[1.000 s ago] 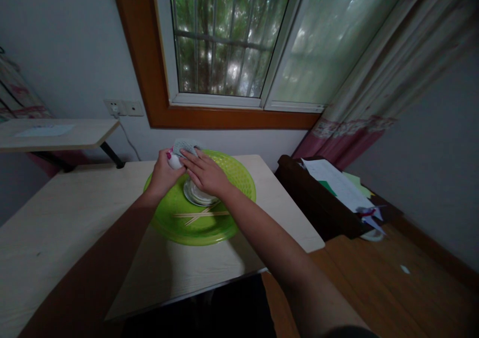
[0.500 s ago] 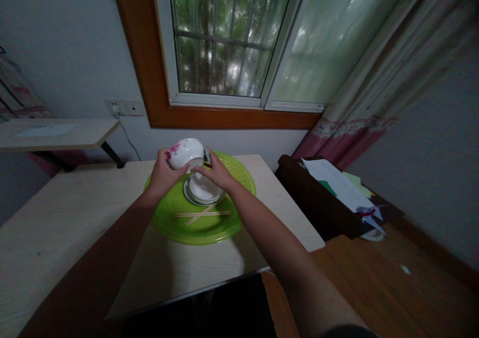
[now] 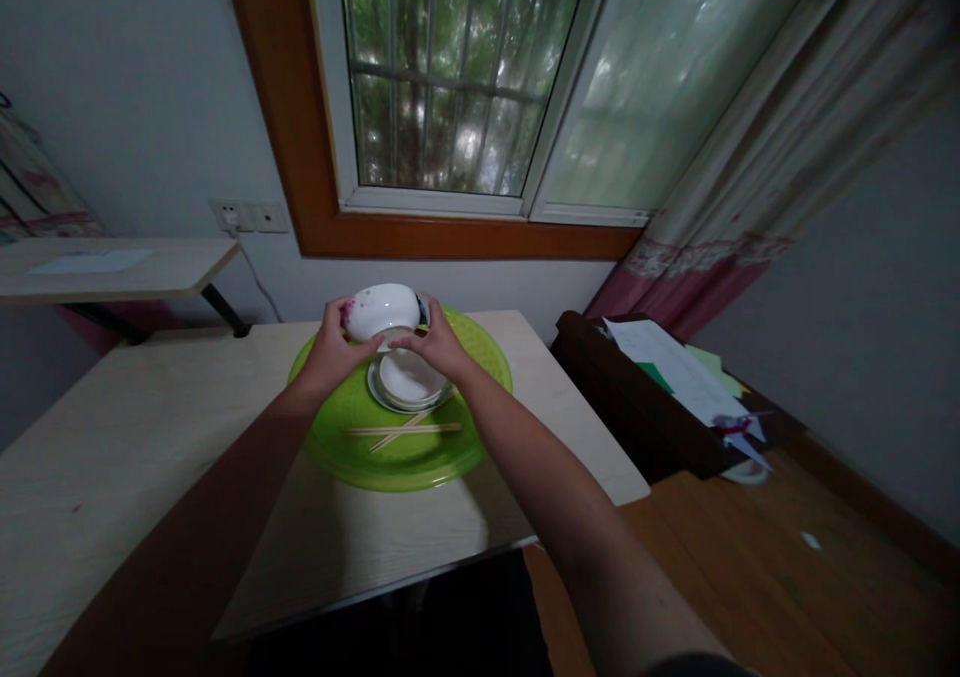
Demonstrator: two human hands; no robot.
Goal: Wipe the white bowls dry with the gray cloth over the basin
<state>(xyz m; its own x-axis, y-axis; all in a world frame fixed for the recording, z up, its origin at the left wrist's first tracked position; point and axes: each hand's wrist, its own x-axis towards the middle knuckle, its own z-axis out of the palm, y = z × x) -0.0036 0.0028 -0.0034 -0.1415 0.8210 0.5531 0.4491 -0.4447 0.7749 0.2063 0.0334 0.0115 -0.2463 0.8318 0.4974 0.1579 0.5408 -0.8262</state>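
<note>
1. Both the left hand (image 3: 335,349) and the right hand (image 3: 441,345) grasp one white bowl (image 3: 381,309), a hand on either side, thumbs near its foot; a glazed surface like this would probably slide if the thumbs eased off or one side were gripped harder

2. The bowl is held up over the far part of the green tray (image 3: 397,470), tilted so that its foot faces the person; if it slipped, it would likely land on the tray or knock the stacked dishes (image 3: 410,379)

3. Those dishes sit nested on the tray just below and nearer the person than the bowl; lowering the wrists carelessly could let the foot strike the top rim, chipping it or pushing the stack askew

4. A dark patch shows by the right fingers, and I cannot tell whether it is cloth or the bowl's pattern; if cloth, it could loosen that side's hold

5. The chopsticks (image 3: 405,429) lie crossed on the tray, in front of the stack; a sweeping forearm could scatter them

6. The tray rests on the pale desk (image 3: 135,427); leaning on the tray's rim might tip or shift everything it carries
</note>
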